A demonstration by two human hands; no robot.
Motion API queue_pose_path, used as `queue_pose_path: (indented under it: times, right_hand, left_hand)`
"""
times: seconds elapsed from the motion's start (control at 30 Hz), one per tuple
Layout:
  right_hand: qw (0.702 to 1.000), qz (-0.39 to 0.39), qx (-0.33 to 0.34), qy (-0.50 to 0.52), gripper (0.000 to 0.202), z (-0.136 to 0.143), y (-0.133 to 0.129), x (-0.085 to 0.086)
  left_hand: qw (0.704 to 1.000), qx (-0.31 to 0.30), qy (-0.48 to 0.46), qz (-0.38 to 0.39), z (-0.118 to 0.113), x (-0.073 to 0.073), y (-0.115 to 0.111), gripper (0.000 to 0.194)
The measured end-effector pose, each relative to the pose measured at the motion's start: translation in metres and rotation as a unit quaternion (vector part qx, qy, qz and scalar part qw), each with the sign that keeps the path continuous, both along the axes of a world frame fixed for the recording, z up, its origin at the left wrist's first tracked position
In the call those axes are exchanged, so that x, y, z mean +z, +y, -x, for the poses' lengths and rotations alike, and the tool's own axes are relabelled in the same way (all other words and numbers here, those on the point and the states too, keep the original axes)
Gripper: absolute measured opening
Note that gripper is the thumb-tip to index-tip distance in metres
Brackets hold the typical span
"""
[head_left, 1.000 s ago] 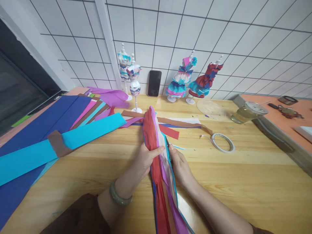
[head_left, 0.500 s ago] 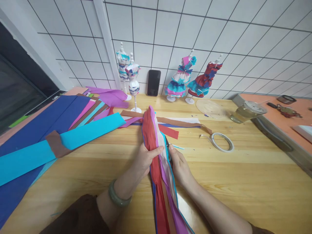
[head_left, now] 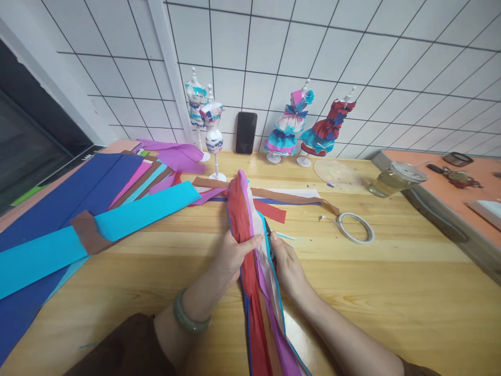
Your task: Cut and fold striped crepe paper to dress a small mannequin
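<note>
A bundle of long crepe paper strips in red, white, purple, brown and blue runs up the middle of the table, folded over at its far end. My left hand is closed around it, thumb across the front. Against the bundle's right edge, my right hand grips scissors; a dark blade and part of a handle show, and the rest is hidden by my fingers and the paper. Beyond the bundle lie a brown strip and a short red piece.
Left, a turquoise folded sheet lies over dark blue paper. Along the wall stand small dress forms, a phone and two dressed forms. To the right are a tape roll and a glass cup.
Both hands, the bundle and the scissors hold almost the same position. The whole view has shifted very slightly.
</note>
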State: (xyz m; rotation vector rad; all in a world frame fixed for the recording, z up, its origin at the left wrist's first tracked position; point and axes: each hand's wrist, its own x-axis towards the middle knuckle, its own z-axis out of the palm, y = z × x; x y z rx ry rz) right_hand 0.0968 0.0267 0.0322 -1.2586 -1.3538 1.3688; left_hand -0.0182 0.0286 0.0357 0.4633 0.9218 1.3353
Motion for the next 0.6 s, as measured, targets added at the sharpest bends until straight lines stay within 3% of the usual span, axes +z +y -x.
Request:
queue_pose_path:
  times: [0.6]
  right_hand:
    - [1.0, -0.014, -0.007, 0.012, 0.04, 0.0023, -0.0007, 0.0043]
  left_hand:
    - [1.0, -0.018, -0.001, -0.005, 0.0005, -0.0021, 0.0014, 0.049]
